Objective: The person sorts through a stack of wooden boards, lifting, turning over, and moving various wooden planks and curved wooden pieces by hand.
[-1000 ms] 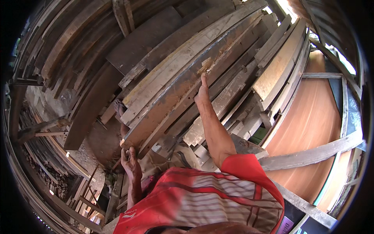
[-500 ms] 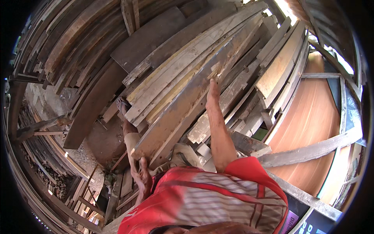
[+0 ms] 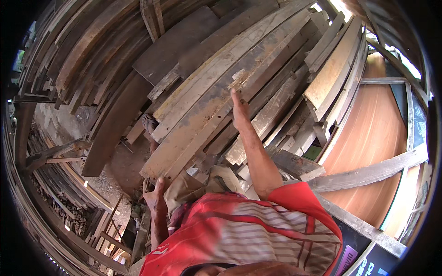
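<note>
A long, weathered wooden plank with dark stains and a pale chipped patch slants from near my body up to the far right, over a stack of boards. My left hand grips its near end, with the thumb raised at the edge and the other fingers partly hidden. Farther up, my right hand is closed on the plank's right edge beside the chipped patch; most of its fingers are out of sight. My bare foot is partly visible left of the plank, which covers part of the leg.
Stacked boards lie right of the plank, and a dark wide board lies beyond it. More timber fills the far left. A reddish-brown sheet stands at right behind a grey wooden rail. A wooden post rises at the back.
The plank's near end has shifted left and its broad face has turned more upward, covering neighbouring boards. Both hands have moved left with it, still holding on.
</note>
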Demonstrator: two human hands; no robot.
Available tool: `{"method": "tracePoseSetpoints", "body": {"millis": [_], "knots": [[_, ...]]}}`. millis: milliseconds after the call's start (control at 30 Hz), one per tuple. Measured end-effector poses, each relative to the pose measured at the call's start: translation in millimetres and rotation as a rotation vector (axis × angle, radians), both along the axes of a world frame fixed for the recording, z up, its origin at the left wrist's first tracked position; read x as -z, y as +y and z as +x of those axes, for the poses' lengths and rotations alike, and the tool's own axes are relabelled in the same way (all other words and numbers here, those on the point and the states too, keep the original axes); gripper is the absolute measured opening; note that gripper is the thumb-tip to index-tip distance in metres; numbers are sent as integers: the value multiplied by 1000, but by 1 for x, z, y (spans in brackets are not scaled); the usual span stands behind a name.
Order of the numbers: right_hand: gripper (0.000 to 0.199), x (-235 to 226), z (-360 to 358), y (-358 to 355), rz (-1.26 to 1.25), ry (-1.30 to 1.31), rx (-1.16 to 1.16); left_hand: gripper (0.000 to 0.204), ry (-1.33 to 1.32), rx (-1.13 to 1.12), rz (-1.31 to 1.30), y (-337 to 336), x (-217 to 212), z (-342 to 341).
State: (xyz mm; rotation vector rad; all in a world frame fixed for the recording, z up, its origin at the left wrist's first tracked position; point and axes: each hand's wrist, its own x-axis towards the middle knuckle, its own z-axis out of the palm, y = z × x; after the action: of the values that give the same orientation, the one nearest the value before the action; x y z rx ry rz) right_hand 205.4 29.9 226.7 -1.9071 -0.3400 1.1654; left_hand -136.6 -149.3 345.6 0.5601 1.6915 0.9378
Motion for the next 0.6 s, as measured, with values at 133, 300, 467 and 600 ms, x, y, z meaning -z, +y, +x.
{"method": "tracePoseSetpoints", "body": {"millis": [133, 300, 467, 600], "knots": [[93, 20, 22, 10, 63, 317, 142, 49, -38, -41, -14, -13, 11, -7], [94, 16, 101, 40, 340, 393, 110, 40, -10, 66, 17, -7, -2, -8], [65, 7, 53, 56, 153, 387, 118, 49, 66, -89, -91, -16, -17, -27], [54, 9, 37, 41, 248, 396, -22, 61, 102, -252, -46, -35, -8, -48]]}}
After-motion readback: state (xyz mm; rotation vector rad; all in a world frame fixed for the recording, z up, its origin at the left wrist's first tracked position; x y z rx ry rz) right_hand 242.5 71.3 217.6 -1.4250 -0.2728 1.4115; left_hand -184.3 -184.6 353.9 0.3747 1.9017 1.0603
